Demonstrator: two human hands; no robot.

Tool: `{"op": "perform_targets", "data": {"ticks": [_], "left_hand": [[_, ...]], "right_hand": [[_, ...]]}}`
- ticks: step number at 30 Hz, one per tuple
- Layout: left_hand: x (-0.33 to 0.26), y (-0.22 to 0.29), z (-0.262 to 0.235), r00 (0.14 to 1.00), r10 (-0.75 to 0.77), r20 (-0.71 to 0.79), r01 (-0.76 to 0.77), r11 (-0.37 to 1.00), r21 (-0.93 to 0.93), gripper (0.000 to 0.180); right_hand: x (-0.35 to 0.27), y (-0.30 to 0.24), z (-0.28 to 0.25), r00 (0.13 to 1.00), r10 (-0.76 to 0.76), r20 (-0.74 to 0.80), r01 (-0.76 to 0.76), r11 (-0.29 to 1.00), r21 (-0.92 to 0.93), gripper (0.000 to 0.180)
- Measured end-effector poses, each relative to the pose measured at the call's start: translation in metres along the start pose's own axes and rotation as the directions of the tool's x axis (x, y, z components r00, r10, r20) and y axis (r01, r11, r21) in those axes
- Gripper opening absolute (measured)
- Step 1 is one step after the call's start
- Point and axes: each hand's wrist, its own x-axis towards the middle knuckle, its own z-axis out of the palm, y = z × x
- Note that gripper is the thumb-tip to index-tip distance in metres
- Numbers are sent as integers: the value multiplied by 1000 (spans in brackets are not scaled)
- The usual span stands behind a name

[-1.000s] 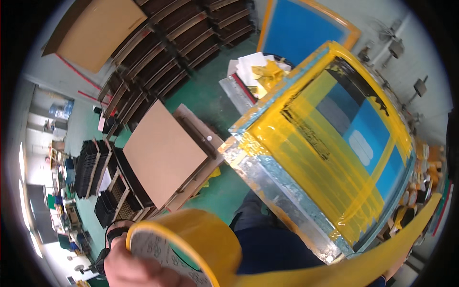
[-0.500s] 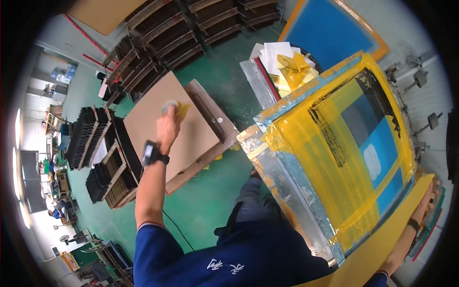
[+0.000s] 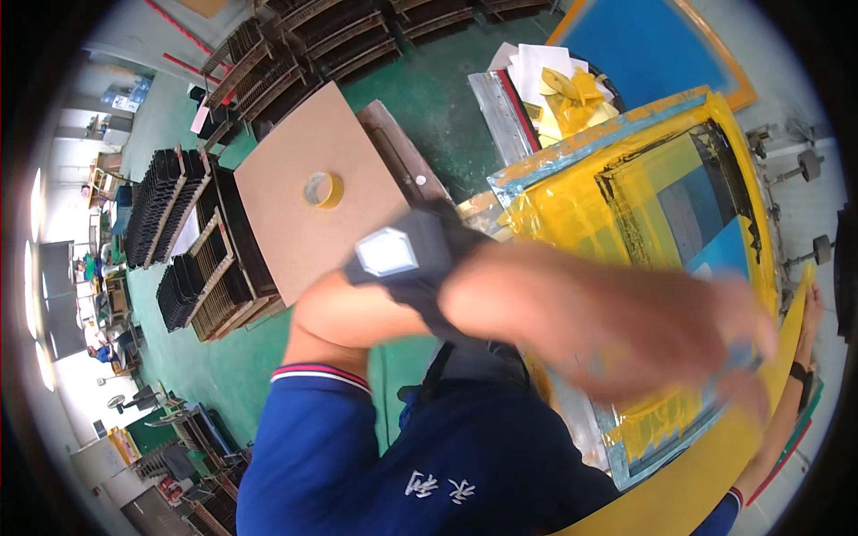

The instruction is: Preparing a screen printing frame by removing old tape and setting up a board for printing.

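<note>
My left arm, with a black wristband and a small device, reaches across to the right. My left hand is smeared by motion beside a long yellow strip that looks like tape, and whether it touches the strip cannot be told. At the far right, my right hand grips the strip's upper end. The strip runs down past the lower edge of the picture. Under my left arm lies a framed screen, covered in yellow tape around a blue area. A yellow tape roll rests on a brown board.
Crumpled yellow tape and white paper are heaped behind the screen. A blue panel with an orange frame leans at the back right. Black slatted racks stand at the left, others at the back. The floor is green.
My left hand has let go of the tape roll, leaving it on the brown board, and swung right, over the screen toward the yellow strip. My right hand still holds the strip.
</note>
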Motion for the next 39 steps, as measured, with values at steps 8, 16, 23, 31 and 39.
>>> {"op": "perform_targets", "data": {"ticks": [8, 16, 23, 31, 39], "left_hand": [[55, -17, 58, 968, 235, 91, -249, 951, 186, 11], [-45, -96, 107, 957, -201, 210, 93, 896, 434, 18], [-107, -137, 141, 860, -480, 171, 343, 793, 504, 30], [-105, -159, 142, 821, -565, 78, 459, 735, 499, 31], [-100, -165, 142, 795, -600, 93, 466, 701, 540, 32]], "right_hand": [[41, 30, -44, 995, -100, -9, 93, 951, -294, 39], [27, -26, 75, 978, -165, -125, 83, 867, -492, 24], [60, -12, 173, 903, -414, -112, 338, 848, -408, 23], [78, -26, 230, 905, -394, -160, 304, 862, -405, 17], [75, -17, 243, 877, -450, -168, 346, 834, -429, 15]]}}
